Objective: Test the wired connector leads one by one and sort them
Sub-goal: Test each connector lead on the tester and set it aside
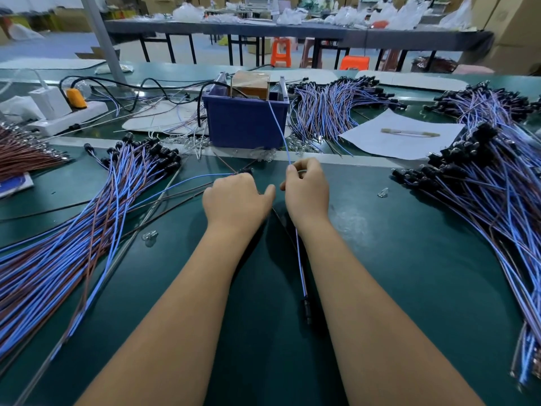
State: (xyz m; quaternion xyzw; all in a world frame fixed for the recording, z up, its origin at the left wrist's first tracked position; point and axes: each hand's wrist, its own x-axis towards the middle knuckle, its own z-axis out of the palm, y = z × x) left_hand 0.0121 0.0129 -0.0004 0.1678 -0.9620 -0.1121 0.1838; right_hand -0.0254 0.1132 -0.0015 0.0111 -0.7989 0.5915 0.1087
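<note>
My left hand (234, 197) is curled around a black connector (245, 170) at the middle of the green bench, with a blue wire trailing off to the left. My right hand (306, 189) pinches a thin blue test wire (279, 130) that runs up into the blue bin (246, 121). A blue and brown lead (301, 271) runs back under my right wrist between my forearms and ends in a black connector (306, 307).
Large piles of blue and brown leads with black connectors lie at the left (82, 230), the right (491, 194) and behind the bin (330, 106). A white paper sheet (404, 136), a power strip (67, 115), loose clear bulbs (150, 237) and a brown wire bundle (26, 153) also lie around.
</note>
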